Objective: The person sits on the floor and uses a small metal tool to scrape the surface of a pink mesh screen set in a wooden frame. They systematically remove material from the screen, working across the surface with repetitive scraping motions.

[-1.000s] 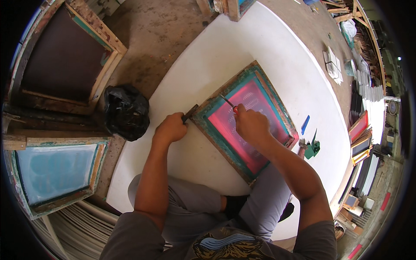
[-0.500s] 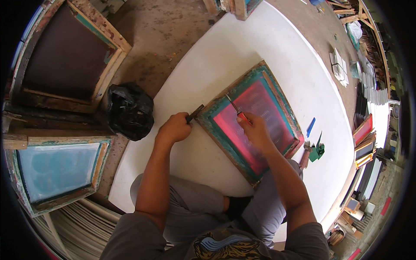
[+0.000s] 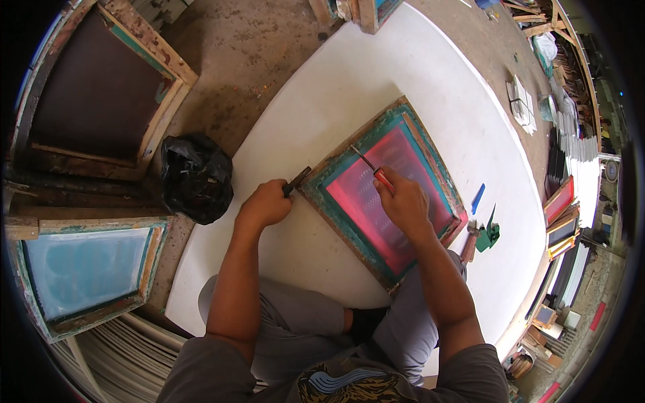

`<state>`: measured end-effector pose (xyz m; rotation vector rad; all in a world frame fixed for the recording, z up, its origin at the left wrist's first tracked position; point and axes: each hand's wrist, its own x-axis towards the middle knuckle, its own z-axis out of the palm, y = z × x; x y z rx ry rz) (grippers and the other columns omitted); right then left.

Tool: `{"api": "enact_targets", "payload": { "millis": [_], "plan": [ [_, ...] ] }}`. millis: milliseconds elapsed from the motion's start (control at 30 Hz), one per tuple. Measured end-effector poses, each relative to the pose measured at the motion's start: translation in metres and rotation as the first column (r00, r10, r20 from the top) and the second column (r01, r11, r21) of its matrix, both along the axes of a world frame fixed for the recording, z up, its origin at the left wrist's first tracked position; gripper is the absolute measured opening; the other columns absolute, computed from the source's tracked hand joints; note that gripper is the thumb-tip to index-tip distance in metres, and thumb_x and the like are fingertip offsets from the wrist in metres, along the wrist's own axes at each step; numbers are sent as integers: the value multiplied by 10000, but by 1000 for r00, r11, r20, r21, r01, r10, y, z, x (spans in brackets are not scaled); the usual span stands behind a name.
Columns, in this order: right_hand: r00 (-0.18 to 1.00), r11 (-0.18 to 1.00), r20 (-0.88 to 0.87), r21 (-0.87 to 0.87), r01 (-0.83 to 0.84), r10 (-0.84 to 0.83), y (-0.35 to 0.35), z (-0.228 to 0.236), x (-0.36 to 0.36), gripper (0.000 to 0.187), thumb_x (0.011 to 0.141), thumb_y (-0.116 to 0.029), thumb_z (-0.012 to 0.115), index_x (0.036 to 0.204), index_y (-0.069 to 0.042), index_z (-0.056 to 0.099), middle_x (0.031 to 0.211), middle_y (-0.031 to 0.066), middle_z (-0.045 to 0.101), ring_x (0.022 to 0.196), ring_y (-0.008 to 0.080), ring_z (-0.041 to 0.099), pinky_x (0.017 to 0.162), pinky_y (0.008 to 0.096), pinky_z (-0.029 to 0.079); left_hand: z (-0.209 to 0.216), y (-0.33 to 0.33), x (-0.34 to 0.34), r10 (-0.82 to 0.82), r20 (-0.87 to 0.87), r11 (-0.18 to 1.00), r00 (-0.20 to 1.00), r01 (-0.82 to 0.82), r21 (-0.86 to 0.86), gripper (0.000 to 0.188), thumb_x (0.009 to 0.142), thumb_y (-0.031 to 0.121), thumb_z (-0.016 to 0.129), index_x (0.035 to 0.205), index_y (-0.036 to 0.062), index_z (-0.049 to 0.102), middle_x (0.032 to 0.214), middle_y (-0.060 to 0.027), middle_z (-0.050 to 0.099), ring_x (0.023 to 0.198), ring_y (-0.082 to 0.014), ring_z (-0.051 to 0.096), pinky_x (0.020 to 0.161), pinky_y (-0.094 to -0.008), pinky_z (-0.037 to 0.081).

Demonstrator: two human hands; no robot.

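A silk-screen frame (image 3: 316, 192) of worn wood with green paint lies tilted on the white board, its near corner by my right leg. Its mesh (image 3: 376, 201) is pink with a teal border and faint printing. My right hand (image 3: 407, 201) is closed around the red handle of a screwdriver (image 3: 363, 157). The screwdriver's tip is at the inner edge of the frame's upper-left side. Just left of the frame, my left hand (image 3: 265, 203) grips a short dark tool (image 3: 297, 181); its exact kind is hard to make out. That tool's end points toward the frame's left corner.
The white board (image 3: 356, 67) spreads under everything. Right of the frame lie a blue strip (image 3: 478, 199), a green scrap (image 3: 489, 235) and a brown-handled tool (image 3: 469, 246). A black plastic bag (image 3: 196, 178) and more screen frames (image 3: 156, 265) stand to the left.
Both hands keep their tools. The screwdriver's handle has swung slightly to the right, its tip staying near the same side of the frame. The whole view has shifted a little.
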<state>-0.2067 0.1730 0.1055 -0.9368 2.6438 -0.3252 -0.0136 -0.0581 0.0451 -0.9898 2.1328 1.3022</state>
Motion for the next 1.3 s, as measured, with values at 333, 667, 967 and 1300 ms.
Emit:
{"api": "enact_targets", "payload": {
  "millis": [333, 667, 967, 1300],
  "plan": [
    [958, 921, -130, 334, -200, 255, -26, 21, -7, 241, 1020, -268, 631, 1178, -98, 698, 827, 184, 756, 795, 423, 755, 698, 561, 585, 5, 2, -1, 0, 30, 1000, 1000, 1, -30, 321, 948, 236, 684, 1176, 15, 731, 1136, -251, 763, 1109, -441, 718, 943, -510, 559],
    [984, 955, 106, 249, -165, 142, -29, 24, -22, 312, 1014, -280, 685, 1213, -51, 754, 951, 265, 761, 912, 450, 749, 842, 533, 587, -6, 5, 0, 2, -29, 999, 1000, -4, -52, 368, 944, 254, 708, 1184, -24, 723, 1095, -283, 755, 1075, -450, 721, 926, -488, 550],
    [953, 998, 302, -52, 39, -22, -1, -12, -14, 322, 1016, -315, 674, 1225, -89, 768, 901, 247, 758, 906, 493, 723, 815, 536, 569, -7, 3, -1, -12, -26, 999, 1000, 11, -50, 347, 942, 248, 709, 1169, -14, 730, 1090, -276, 757, 1061, -447, 723, 910, -483, 553],
    [949, 964, 314, -245, 106, -25, 7, -27, -3, 265, 1013, -303, 687, 1162, -106, 784, 822, 207, 734, 732, 424, 696, 737, 511, 560, -4, 1, -1, 1, -40, 1000, 999, -2, -24, 335, 946, 235, 700, 1167, -15, 729, 1095, -267, 759, 1052, -441, 722, 913, -488, 551]
  ]
}}
